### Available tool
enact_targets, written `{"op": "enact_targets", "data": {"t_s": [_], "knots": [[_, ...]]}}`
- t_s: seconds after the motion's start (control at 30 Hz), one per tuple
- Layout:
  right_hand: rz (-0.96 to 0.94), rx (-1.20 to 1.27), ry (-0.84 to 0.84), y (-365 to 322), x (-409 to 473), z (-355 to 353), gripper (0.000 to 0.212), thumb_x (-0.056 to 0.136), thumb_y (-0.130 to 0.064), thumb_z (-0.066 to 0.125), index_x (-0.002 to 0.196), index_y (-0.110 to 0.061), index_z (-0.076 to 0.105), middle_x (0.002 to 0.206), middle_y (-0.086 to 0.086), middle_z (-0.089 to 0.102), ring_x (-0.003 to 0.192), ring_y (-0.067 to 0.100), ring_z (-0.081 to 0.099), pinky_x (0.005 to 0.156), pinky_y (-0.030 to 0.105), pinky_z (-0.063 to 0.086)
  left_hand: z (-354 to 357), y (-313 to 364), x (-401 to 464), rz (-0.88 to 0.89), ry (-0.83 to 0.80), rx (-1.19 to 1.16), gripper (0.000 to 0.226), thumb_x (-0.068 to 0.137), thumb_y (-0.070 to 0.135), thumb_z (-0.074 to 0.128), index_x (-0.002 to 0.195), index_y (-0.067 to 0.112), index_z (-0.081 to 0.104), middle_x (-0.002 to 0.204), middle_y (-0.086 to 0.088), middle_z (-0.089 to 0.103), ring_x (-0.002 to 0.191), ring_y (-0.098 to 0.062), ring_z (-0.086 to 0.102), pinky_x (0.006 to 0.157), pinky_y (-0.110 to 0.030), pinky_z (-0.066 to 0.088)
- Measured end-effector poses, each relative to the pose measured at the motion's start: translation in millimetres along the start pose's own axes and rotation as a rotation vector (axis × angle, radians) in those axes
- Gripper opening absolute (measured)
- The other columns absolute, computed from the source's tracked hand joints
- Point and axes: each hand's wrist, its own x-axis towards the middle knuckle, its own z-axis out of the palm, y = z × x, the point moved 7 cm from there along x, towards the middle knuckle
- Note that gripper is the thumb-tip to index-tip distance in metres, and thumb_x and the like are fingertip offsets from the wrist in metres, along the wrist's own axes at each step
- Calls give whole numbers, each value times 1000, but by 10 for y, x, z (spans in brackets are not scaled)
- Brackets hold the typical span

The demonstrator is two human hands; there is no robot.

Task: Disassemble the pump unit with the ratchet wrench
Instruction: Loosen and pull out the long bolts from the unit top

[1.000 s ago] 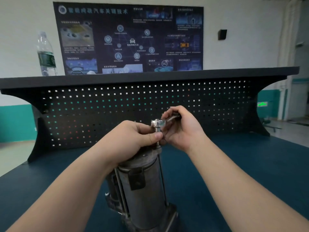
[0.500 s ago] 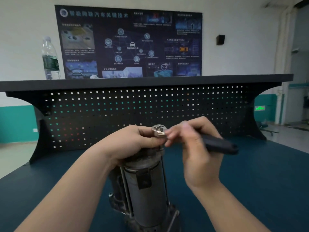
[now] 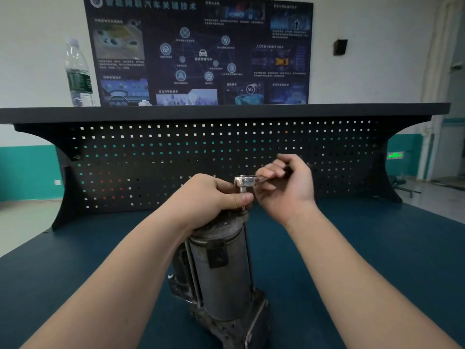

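Pump unit (image 3: 221, 268) is stood upright on the dark blue bench top (image 3: 364, 260), near the front edge, grey cylinder body on a rough cast base. Thin long rods are seen running up both sides of the body, and a black clip is fixed on its front face.

Ratchet wrench (image 3: 245, 182) is seated over the top right corner of the pump, its chrome head level, a short socket dropping from it onto a rod end. The handle is run off to the right and mostly hidden.

The pump's top cap is covered and gripped by the left hand (image 3: 208, 200), fingers curled over it, thumb tip laid against the socket just under the wrench head. The wrench handle is held by the right hand (image 3: 286, 187), fingers curled round it, just beside the head. The top face of the pump is blocked from view by the left hand.

A black pegboard back panel (image 3: 226, 152) is set behind the pump, with a shelf (image 3: 302, 110) along its top. A clear water bottle (image 3: 79, 74) is stood on the shelf's left part; its fill level cannot be told. A dark poster (image 3: 198, 51) is hung on the wall above.
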Motion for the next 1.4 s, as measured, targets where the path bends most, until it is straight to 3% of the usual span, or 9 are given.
{"op": "enact_targets", "data": {"t_s": [0.1,0.2,0.3,0.4,0.7,0.8,1.03,1.3,1.4], "knots": [[-498,-222,-39,-223,-451,16,37,94,-18,45,57,-19,44,47,-3,44,48,16,52,40,21,31,2,12,5,17,30,48,9,73,35,79,71,27,78,69,9,73,58,3,59,59,-12,45],[-951,-611,-223,-189,-917,247,35,95,-17,48,60,-21,53,52,6,58,54,22,60,52,26,42,18,35,14,49,-27,28,5,73,33,79,77,31,78,77,8,75,67,2,63,63,-13,47],[-846,-525,-225,-221,-841,310,38,91,-13,47,54,-21,49,46,3,52,49,25,56,48,25,40,59,54,-22,15,-193,-106,13,71,27,76,85,28,78,84,9,74,73,2,65,63,-11,48],[-461,-154,-122,-252,-442,124,41,91,-13,40,51,-17,39,41,-1,37,40,16,46,37,20,27,80,27,-41,-36,-315,-134,26,72,33,69,95,25,77,89,7,74,77,0,66,64,-12,49],[54,10,-206,-31,41,152,37,83,-18,43,47,-18,36,38,-7,27,33,8,30,30,18,17,62,52,27,41,-247,-7,14,80,32,67,80,24,79,80,8,74,71,2,64,65,-10,48],[-44,-30,-69,-80,-39,36,39,91,-19,41,52,-19,36,42,-7,30,36,9,36,35,18,19,46,27,38,61,-133,33,15,87,28,67,81,21,79,79,7,74,69,2,63,64,-9,48],[-1028,-871,-274,-214,-927,280,29,95,-17,51,66,-17,55,63,7,63,60,19,60,58,24,43,112,73,16,98,45,87,12,87,31,68,84,25,78,74,5,74,63,3,58,63,-14,47],[-669,-803,0,-442,-557,20,26,83,-28,56,57,-27,62,66,1,69,74,25,65,64,41,49,167,0,-3,-46,-56,-106,15,92,25,62,98,21,75,98,4,75,86,-7,67,80,-18,52],[-589,-806,-19,-493,-429,11,30,84,-29,55,56,-26,62,65,4,71,57,18,64,52,27,46,149,-21,24,-84,-36,-125,16,92,27,62,100,22,75,102,2,75,97,-14,68,91,-27,52]]}}
